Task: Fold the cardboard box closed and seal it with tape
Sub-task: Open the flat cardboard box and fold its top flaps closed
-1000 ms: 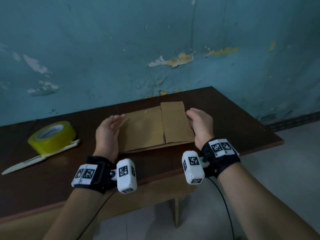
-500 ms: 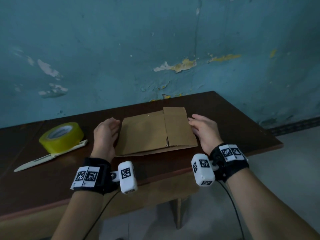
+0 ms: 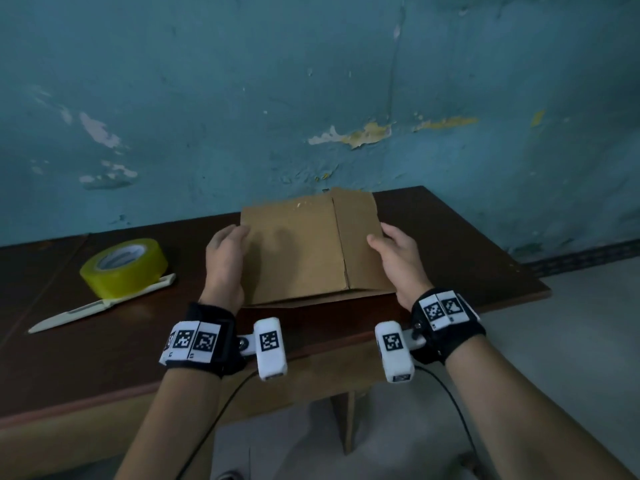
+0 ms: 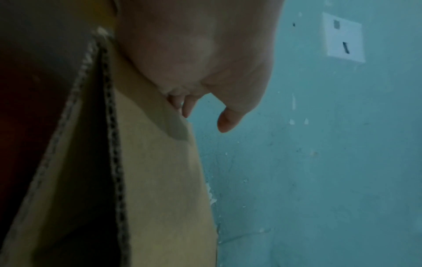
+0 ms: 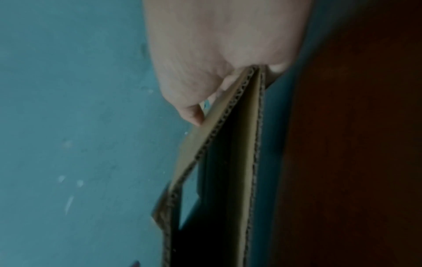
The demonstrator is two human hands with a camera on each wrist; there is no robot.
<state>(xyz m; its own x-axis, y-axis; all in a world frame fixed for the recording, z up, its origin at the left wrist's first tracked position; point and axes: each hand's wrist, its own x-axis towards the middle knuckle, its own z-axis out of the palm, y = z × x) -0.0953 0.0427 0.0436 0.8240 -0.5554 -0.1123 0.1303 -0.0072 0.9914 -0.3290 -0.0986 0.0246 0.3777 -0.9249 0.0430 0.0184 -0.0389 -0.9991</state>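
cardboard box (image 3: 308, 247) is not yet a box: it is flattened and tilted up off the worktop (image 3: 104, 344), far edge raised, so you are at the opening-out step, before any folding or taping. your left hand (image 3: 225, 268) grips its left edge and your right hand (image 3: 398, 261) pinches the right edge, thumb on top; the right wrist view shows the two layers parting. next, i judge, push the edges inward to square it. tape roll (image 3: 124, 268) sits well left, untouched.
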